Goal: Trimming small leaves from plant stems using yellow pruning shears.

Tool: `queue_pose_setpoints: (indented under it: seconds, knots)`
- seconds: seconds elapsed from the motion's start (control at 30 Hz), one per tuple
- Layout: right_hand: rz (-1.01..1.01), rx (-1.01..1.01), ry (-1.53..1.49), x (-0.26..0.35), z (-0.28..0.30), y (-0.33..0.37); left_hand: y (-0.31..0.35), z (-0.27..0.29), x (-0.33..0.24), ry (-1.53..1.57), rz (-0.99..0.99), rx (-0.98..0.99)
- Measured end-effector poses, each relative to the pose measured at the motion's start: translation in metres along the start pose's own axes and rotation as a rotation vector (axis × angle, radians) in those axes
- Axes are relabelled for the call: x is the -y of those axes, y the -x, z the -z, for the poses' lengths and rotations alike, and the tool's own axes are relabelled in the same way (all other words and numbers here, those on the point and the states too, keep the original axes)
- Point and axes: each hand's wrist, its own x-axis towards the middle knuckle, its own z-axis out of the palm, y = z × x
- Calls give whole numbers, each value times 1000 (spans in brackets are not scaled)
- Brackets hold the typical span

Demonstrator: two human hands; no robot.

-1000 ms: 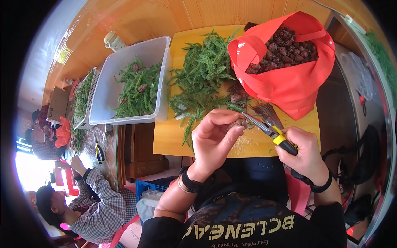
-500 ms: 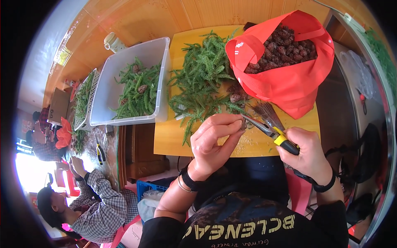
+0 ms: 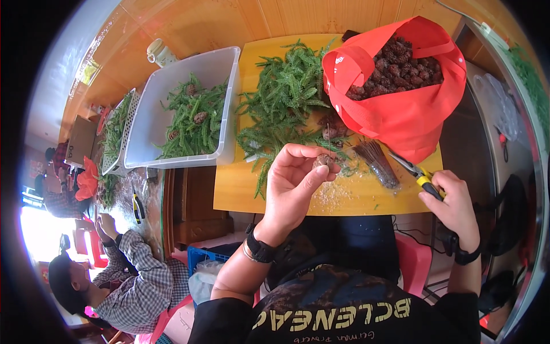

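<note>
the left hand pinches a small pine cone between thumb and forefinger above the yellow tabletop. the right hand curls round needle-nose pliers at the cone's three o'clock; a red bag stands toward one o'clock, green conifer sprigs at eleven.

The surface is yellow, with green sprigs along its left edge and a red bag of dark brown cones at its far right corner. Pliers near its right edge: grey, yellow, black; a bin beyond its left edge: milky white.
</note>
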Motion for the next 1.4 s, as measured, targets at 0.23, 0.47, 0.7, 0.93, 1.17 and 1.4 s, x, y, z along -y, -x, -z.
queue_pose_setpoints:
  seconds: [0.23, 0.47, 0.7, 0.93, 1.17, 1.4]
  knots:
    - [26, -57, 166, -69, -23, 2, 3, 1, 1, 64, 92, 33]
    - [-39, 63, 284, -53, -28, -10, 11, 5, 11, 29, 173, 87]
    - [321, 169, -464, 65, -59, -36, 24, -3, 29, 13, 232, 122]
    - [224, 139, -732, 59, -98, -50, 21, 15, 2, -517, 153, 155]
    - [106, 131, -982, 55, -104, -51, -2, 90, -3, -1712, -201, -182]
    - [207, 194, -988, 62, -107, -50, -6, 109, 8, -1739, -80, -155]
